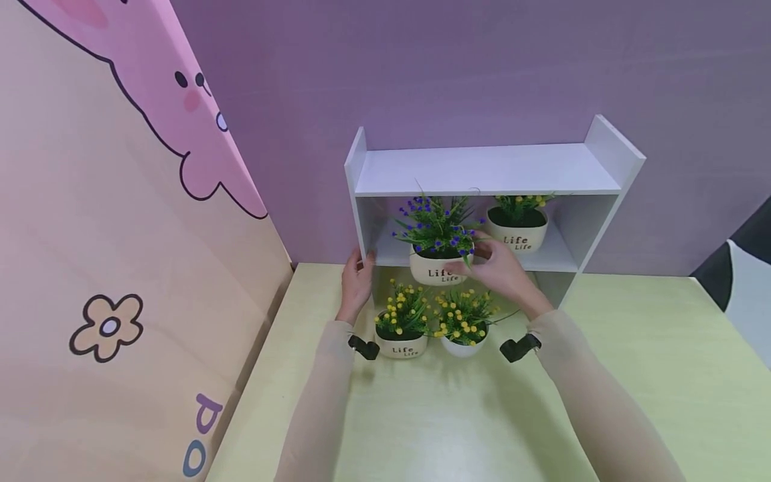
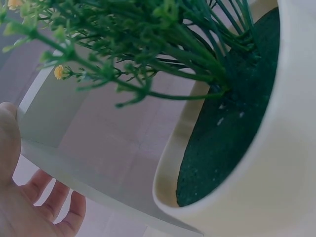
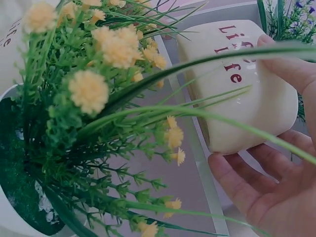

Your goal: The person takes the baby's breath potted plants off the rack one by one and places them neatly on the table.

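Note:
A cream flowerpot lettered "Life" with blue-purple flowers is at the front of the middle shelf board. My right hand grips its right side, the thumb over the front and the fingers round the side. Whether the pot's base touches the board cannot be seen. My left hand holds the left side panel of the white shelf, thumb and fingers on either side of its edge.
A yellow-flowered cream pot stands at the right on the middle board. Below, on the pale table, are another yellow-flowered cream pot and a white pot with yellow flowers. A chair is at the right.

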`<state>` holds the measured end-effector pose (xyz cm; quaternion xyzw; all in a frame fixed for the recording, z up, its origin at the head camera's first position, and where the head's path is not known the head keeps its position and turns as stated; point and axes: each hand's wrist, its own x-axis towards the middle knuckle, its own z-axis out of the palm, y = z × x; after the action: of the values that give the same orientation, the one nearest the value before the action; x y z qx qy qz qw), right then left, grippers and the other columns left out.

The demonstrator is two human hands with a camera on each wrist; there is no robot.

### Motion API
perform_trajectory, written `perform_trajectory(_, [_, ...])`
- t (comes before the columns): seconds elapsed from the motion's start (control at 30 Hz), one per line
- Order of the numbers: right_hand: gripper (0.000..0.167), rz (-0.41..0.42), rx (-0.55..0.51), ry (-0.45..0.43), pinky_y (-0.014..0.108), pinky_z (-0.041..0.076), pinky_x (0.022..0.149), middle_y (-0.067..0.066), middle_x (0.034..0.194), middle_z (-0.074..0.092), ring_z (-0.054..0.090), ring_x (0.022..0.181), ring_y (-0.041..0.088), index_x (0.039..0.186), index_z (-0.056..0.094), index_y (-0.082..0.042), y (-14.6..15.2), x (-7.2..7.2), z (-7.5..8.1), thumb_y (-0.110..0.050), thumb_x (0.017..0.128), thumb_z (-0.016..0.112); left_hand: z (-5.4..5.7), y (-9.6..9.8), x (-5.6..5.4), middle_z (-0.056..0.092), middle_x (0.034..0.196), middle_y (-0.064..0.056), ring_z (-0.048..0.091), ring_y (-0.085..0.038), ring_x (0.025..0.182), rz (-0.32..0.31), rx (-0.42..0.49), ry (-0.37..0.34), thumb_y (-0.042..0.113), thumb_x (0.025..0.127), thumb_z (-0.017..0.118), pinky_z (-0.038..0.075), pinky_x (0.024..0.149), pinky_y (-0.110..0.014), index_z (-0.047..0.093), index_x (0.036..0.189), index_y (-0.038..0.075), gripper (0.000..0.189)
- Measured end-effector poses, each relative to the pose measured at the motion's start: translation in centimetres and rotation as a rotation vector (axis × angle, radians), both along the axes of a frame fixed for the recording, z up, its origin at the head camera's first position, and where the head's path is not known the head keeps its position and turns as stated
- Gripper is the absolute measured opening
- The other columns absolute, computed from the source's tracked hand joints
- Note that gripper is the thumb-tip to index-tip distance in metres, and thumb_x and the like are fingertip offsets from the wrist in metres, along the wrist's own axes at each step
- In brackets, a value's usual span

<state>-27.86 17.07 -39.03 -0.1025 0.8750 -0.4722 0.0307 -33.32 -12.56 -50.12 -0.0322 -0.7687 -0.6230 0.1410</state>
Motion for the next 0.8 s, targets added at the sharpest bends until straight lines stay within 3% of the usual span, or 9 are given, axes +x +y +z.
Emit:
perform_trajectory(0.33, [0.115,-0.01,0.036,0.039,0.062,0.042,0.119,0.027,0.164,0.044,0.046,0.151,0.045,0.17,0.02,-0.004,0.6,1.0,-0.3,-0.057,0.089,0.083,0.0,0.0,0.2,0.063,0.144,-0.019,0.064,-0.037,0.129,0.003,0.021,0.015,0.038,0.112,0.053,0.055,0.102,-0.058,0.052,0.159,0.018,0.051])
perform_trajectory(0.5, [0.114,-0.01,0.004,0.02,0.062,0.041,0.12,0.026,0.168,0.038,0.044,0.152,0.048,0.169,0.02,-0.001,1.0,1.5,-0.4,-0.054,0.09,0.083,0.0,0.0,0.3,0.062,0.146,-0.018,0.063,-0.037,0.13,-0.004,0.023,0.003,0.039,0.113,0.052,0.054,0.103,-0.058,0.05,0.16,0.019,0.051])
perform_trajectory(0.73, [0.106,-0.016,0.046,0.028,0.063,0.039,0.121,0.019,0.177,0.02,0.042,0.152,0.049,0.165,0.033,0.0,1.5,2.2,-0.3,-0.059,0.091,0.08,-0.1,0.1,0.1,0.061,0.147,-0.018,0.063,-0.037,0.129,-0.007,0.021,0.006,0.041,0.112,0.051,0.056,0.101,-0.058,0.049,0.16,0.019,0.053])
perform_trajectory(0.8, [0.104,-0.015,0.064,0.038,0.063,0.038,0.121,0.02,0.176,0.022,0.043,0.152,0.049,0.165,0.035,0.0,1.6,2.3,-0.3,-0.059,0.091,0.08,-0.1,0.0,0.1,0.061,0.148,-0.017,0.063,-0.037,0.13,-0.008,0.019,0.007,0.041,0.112,0.052,0.056,0.101,-0.058,0.049,0.161,0.02,0.053])
